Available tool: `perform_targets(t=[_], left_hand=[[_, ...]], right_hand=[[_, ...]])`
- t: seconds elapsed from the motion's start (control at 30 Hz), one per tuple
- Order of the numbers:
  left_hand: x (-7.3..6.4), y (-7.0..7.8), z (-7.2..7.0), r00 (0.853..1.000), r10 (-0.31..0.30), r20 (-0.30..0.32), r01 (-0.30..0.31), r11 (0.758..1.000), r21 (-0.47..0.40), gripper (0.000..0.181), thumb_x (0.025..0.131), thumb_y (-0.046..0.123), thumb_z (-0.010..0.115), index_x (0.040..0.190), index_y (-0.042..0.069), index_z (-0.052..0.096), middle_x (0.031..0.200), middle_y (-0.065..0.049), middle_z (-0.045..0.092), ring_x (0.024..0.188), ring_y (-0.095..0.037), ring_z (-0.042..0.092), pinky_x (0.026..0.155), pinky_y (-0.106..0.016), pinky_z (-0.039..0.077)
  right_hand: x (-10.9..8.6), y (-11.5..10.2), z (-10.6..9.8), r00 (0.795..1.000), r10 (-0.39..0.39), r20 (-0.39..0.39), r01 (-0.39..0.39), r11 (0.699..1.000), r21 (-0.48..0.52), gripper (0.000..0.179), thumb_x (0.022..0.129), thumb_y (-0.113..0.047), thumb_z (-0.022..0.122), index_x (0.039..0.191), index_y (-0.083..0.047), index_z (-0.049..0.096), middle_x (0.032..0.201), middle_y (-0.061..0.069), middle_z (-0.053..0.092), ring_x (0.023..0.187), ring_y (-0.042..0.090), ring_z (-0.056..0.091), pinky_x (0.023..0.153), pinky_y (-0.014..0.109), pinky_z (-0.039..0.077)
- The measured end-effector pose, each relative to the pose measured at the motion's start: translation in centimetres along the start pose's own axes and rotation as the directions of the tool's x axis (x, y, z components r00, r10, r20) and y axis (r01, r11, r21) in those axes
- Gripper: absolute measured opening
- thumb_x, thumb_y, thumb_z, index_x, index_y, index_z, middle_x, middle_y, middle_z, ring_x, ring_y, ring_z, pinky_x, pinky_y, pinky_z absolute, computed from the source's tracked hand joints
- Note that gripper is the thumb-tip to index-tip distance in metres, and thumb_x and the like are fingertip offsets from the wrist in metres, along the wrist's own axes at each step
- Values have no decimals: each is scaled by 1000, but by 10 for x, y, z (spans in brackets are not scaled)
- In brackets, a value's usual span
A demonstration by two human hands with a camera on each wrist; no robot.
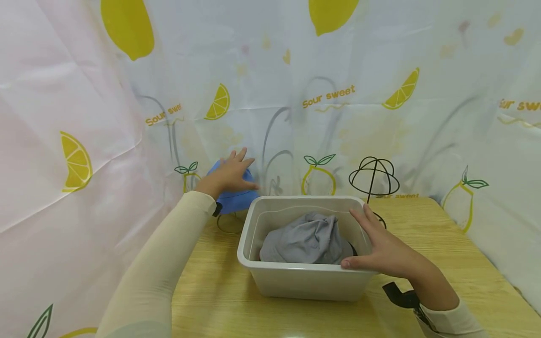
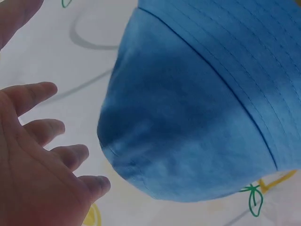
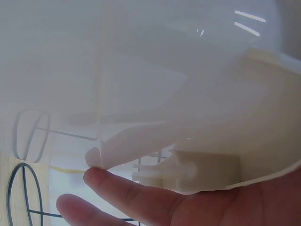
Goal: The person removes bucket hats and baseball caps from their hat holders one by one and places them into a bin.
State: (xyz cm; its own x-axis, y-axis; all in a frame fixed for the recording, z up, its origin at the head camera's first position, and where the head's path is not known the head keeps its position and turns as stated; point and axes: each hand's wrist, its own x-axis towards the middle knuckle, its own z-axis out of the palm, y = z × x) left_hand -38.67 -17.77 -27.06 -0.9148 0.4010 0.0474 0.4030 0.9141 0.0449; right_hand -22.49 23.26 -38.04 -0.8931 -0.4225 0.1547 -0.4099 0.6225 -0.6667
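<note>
A blue bucket hat (image 1: 238, 203) sits at the back left, on top of a wire stand. My left hand (image 1: 230, 174) is over its crown with fingers spread. In the left wrist view, the fingers stand apart from the hat (image 2: 188, 103), with a gap between. A pale grey plastic bin (image 1: 313, 284) stands mid-table with a crumpled grey cap (image 1: 302, 239) inside. My right hand (image 1: 386, 251) rests on the bin's front right corner, thumb along the front rim. From the right wrist, its straight fingers (image 3: 136, 193) lie along the bin's outer wall (image 3: 141, 70).
Behind the bin on the right rises a black wire hat stand (image 1: 374, 176) with a domed top. Under the blue hat shows the ring base (image 1: 228, 230) of another stand. A lemon-print curtain (image 1: 270, 70) closes off the back and sides of the wooden table (image 1: 211, 300).
</note>
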Motion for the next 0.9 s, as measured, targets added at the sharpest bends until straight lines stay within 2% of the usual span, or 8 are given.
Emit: perform_targets(t=[0.17,0.37,0.53,0.9], left_hand=[[1,-11,1,1000,-32,-1,32,999,20,98,92,63,68,166,15,26,174,-19,-3,158,-50,-1,119,-76,7],[1,-21,2,995,-99,-16,99,995,31,103,90,66,69,166,14,24,174,-20,-6,158,-50,-1,121,-74,6],[0,-27,6,988,-152,-31,153,988,10,107,88,65,71,167,14,19,172,-22,-10,158,-50,-3,120,-75,6],[2,-45,16,973,-216,-82,214,976,-35,113,86,69,71,168,17,14,172,-24,-11,156,-54,-1,116,-80,6]], right_hand=[[0,-1,0,1000,-1,-2,1,1000,-4,121,80,-49,87,168,-30,7,172,18,-19,152,62,4,102,83,30],[1,-1,0,1000,-2,-5,2,1000,-11,121,80,-49,88,168,-28,8,172,19,-18,152,62,5,103,83,30],[1,0,0,1000,2,-3,-2,1000,-12,121,80,-50,87,168,-28,8,172,18,-18,152,62,5,103,83,29],[1,0,0,1000,3,-3,-3,1000,-4,121,80,-49,87,168,-27,8,172,17,-19,152,61,4,103,82,30]])
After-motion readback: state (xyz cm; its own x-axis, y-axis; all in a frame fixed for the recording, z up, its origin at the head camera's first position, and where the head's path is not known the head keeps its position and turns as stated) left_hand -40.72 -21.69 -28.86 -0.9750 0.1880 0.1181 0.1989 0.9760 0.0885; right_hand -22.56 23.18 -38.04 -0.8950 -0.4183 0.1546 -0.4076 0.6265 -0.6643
